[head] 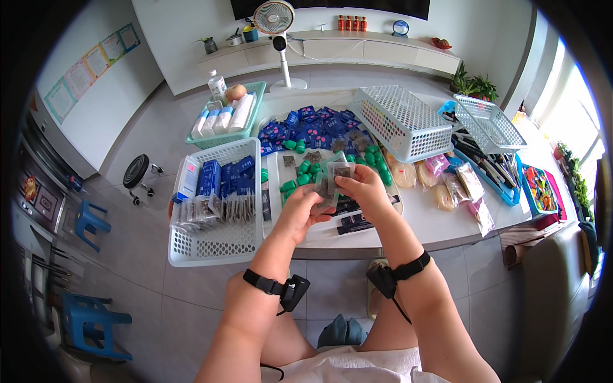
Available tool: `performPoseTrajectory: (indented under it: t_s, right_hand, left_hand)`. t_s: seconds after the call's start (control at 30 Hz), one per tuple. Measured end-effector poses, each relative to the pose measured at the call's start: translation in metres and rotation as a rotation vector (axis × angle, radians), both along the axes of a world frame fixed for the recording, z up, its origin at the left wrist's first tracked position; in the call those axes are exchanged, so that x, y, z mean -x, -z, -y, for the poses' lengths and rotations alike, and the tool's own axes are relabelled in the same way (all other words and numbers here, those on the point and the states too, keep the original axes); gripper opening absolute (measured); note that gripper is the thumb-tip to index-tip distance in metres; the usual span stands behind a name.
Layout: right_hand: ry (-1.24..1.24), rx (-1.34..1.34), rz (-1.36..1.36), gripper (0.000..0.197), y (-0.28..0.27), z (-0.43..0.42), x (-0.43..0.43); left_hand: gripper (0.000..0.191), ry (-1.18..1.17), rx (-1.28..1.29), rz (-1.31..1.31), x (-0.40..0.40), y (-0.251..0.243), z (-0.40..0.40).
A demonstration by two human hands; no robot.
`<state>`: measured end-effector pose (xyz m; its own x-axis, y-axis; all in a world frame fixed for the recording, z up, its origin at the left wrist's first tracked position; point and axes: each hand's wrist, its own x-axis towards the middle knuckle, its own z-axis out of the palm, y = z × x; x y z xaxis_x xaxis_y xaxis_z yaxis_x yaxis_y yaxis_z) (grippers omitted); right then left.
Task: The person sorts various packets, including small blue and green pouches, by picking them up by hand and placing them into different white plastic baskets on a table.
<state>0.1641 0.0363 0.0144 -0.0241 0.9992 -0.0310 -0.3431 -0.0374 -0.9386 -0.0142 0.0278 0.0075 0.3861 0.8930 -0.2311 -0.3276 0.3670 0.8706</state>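
Observation:
Above the front of a white tray [306, 234], my left hand [301, 208] holds a clear plastic pouch [324, 191] with dark contents. My right hand [366, 186] grips a small clear sachet [342, 170] of dark bits, close against the left hand's pouch. Green plastic capsules [302, 179] lie on the tray behind the hands, with a heap of blue printed packets [316, 125] beyond them. Dark tubes or boxes [352, 222] lie under my right wrist. To the left, a white plastic basket [215, 249] holds a row of filled clear pouches [234, 207] and blue boxes [209, 177].
A green basket [225, 139] with bottles and tissue packs stands at the back left. An upturned white basket [402, 119] sits right of the heap. Farther right are bagged round items [404, 173], a blue tray [512, 194] of pens and another white basket [491, 124].

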Motion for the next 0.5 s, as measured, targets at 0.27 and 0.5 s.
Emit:
performPoseTrajectory:
  t_s: [0.27,0.5]
  right_hand:
    - [-0.121,-0.169,0.459,0.038,0.004,0.002,-0.009]
    - [-0.069,0.014,0.108,0.042,0.006,0.009,-0.005]
  left_hand:
    - [0.024,0.129,-0.060,-0.174,-0.003,0.006,0.006]
    - [0.026,-0.060,0.040,0.115,-0.007,0.009,0.001]
